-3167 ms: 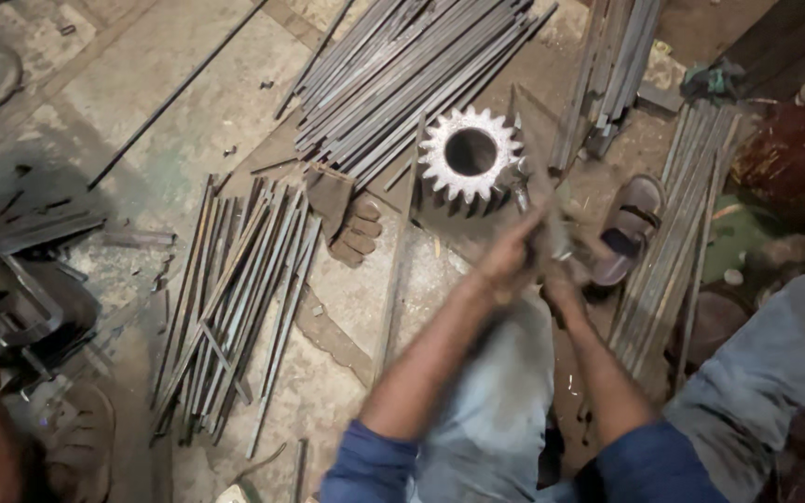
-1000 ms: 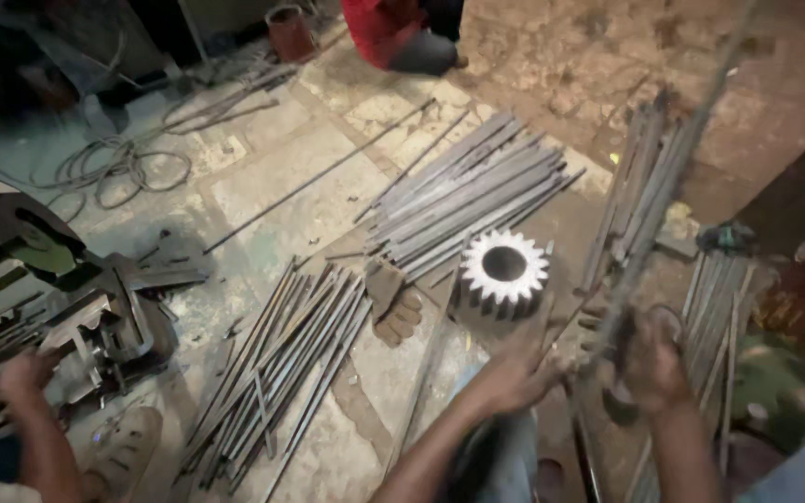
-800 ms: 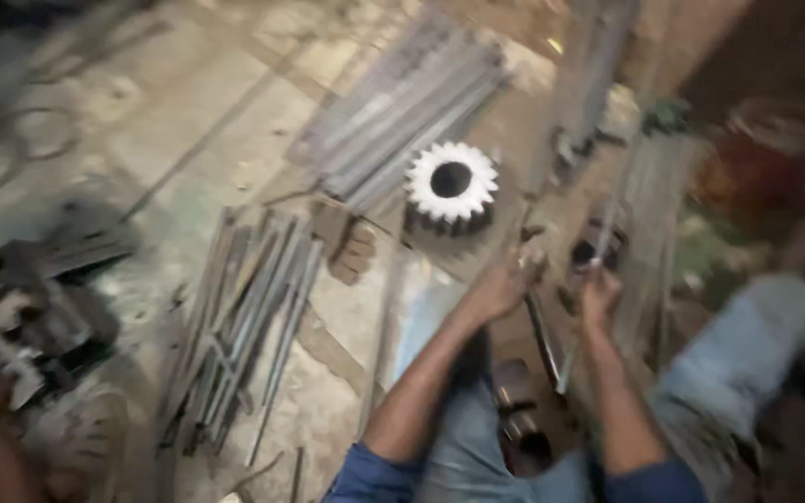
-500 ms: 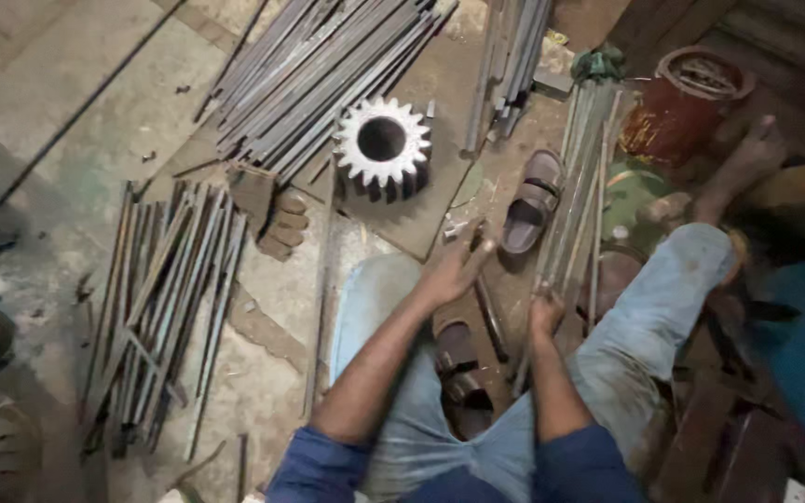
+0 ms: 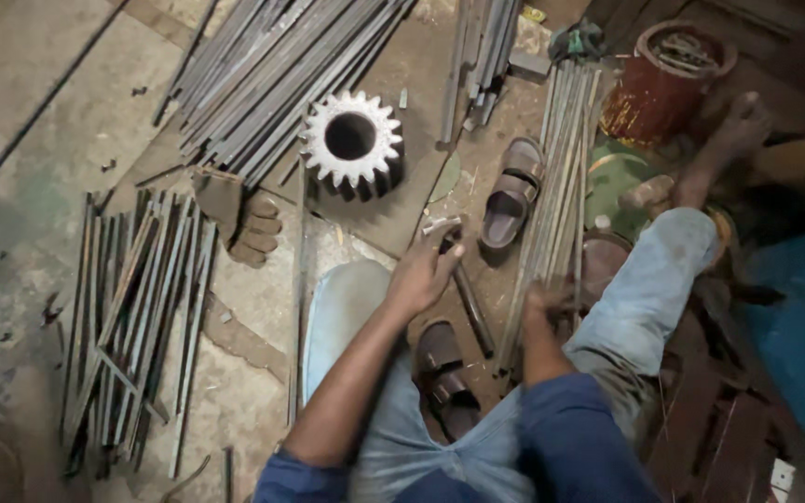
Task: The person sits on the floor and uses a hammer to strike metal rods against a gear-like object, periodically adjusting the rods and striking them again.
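Note:
My left hand [image 5: 426,270] lies with its fingers curled over a dark hammer-like tool [image 5: 470,307] on the floor in front of me; the tool's metal head shows just above my fingers. My right hand [image 5: 547,303] is blurred and rests on the near end of a bundle of long thin metal rods [image 5: 563,177] that runs away from me. Whether it grips any rod is unclear. I sit on the floor in light jeans, with my right leg stretched out and its bare foot [image 5: 729,140] at the far right.
A large toothed steel gear [image 5: 351,140] stands beyond my left hand, with a worn glove [image 5: 244,219] to its left. Rod piles lie at the left [image 5: 132,298] and top [image 5: 272,74]. Sandals [image 5: 510,196] [image 5: 444,377] and a rusty can [image 5: 668,70] are close by.
The view has swung down and in towards my lap. My hands, raised with a long rod a second ago, have come down to the floor, the left one onto the tool.

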